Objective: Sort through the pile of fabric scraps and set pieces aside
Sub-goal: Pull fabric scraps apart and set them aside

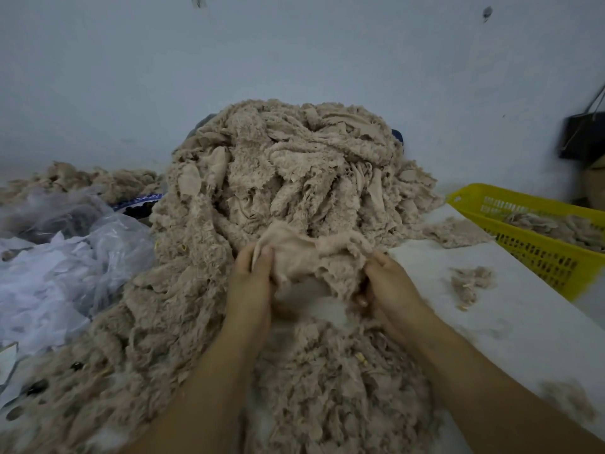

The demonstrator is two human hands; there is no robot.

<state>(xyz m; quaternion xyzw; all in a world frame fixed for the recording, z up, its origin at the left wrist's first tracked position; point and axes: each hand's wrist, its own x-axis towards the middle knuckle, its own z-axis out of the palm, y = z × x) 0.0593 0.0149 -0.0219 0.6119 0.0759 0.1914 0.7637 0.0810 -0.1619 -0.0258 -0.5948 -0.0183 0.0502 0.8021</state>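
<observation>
A tall pile of beige fuzzy fabric scraps (288,172) fills the middle of the view and spreads down toward me. Just in front of it, both hands hold one beige scrap (307,253) stretched between them. My left hand (252,273) pinches its left end with curled fingers. My right hand (389,283) grips its fuzzy right edge. The lower part of the scrap hangs between my hands.
A yellow plastic basket (530,253) with several beige scraps stands at the right on the white table (510,326). A small loose scrap (468,283) lies beside it. Clear plastic bags and white cloth (62,257) lie at the left. A dark bag (582,136) hangs on the wall.
</observation>
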